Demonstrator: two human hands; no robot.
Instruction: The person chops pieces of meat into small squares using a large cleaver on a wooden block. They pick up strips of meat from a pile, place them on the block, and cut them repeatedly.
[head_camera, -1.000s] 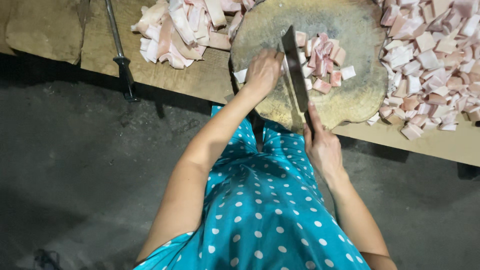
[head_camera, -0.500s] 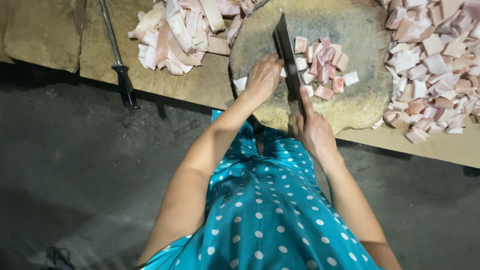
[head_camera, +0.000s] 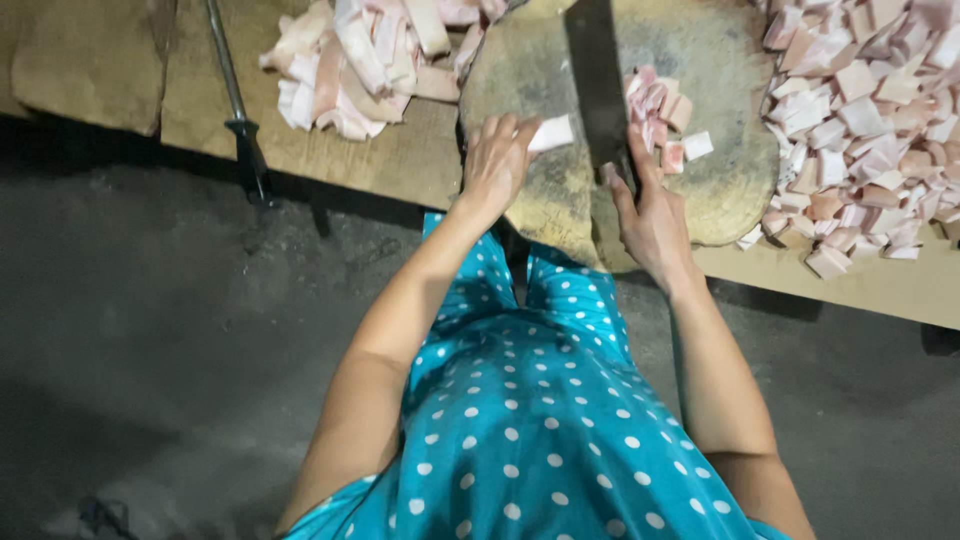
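- Two hands work over a round wooden block (head_camera: 720, 190), seen from the head camera; this is the only view.
- Right hand (head_camera: 650, 215) is wrapped tight around the handle of a cleaver (head_camera: 598, 85), whose dark blade runs away from the grip across the block's middle.
- Left hand (head_camera: 497, 160) lies palm down on the block just left of the blade, fingers curled loosely over one pale strip (head_camera: 551, 133); the strip's end pokes out toward the blade, nearly touching it.
- Just right of the blade sits a small cluster of cut pieces (head_camera: 662, 110), with one cube a little apart from it.
- Bare wood lies on the block between the cluster and its far right rim, and between the right hand and the near rim.
- Block's near rim juts past the edge of the table (head_camera: 400, 160), right under both wrists.
- Left of the left hand, beyond the block's rim, a heap of uncut strips (head_camera: 360, 60) lies on the table; some touch the block.
- Well right of the cleaver hand, a big pile of cubes (head_camera: 860, 110) covers the table, crowding the block's right rim and reaching close to the table edge.
- Far left, a dark rod (head_camera: 235, 100) lies across the table, its handle overhanging the edge.
- Below the table edge is grey floor (head_camera: 150, 330).
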